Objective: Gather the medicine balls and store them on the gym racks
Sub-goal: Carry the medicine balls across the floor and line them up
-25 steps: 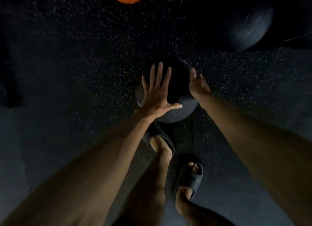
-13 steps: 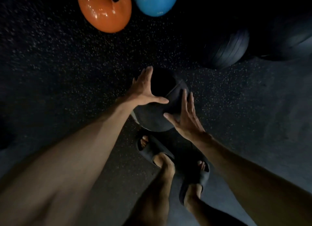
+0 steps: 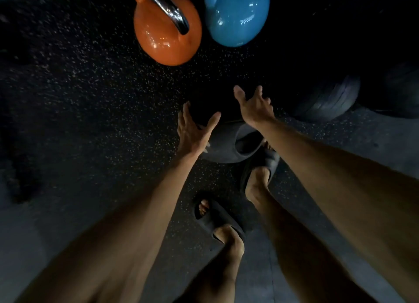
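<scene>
Both palms on the ball (image 3: pixel 221 149).
My left grip (image 3: pixel 194 132) and right grip (image 3: pixel 256 108) press its sides, fingers spread, uncurled; orange kettlebell (image 3: pixel 158 42) and blue kettlebell (image 3: pixel 235 15) beyond.

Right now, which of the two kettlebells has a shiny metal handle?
The orange kettlebell, left of the blue kettlebell; a chrome handle arcs over it.

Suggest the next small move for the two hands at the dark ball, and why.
Probably press both palms against the medicine ball and lift. The left hand and right hand flank it with fingers spread, not yet curled round it, and it seems to rest on the floor.
</scene>
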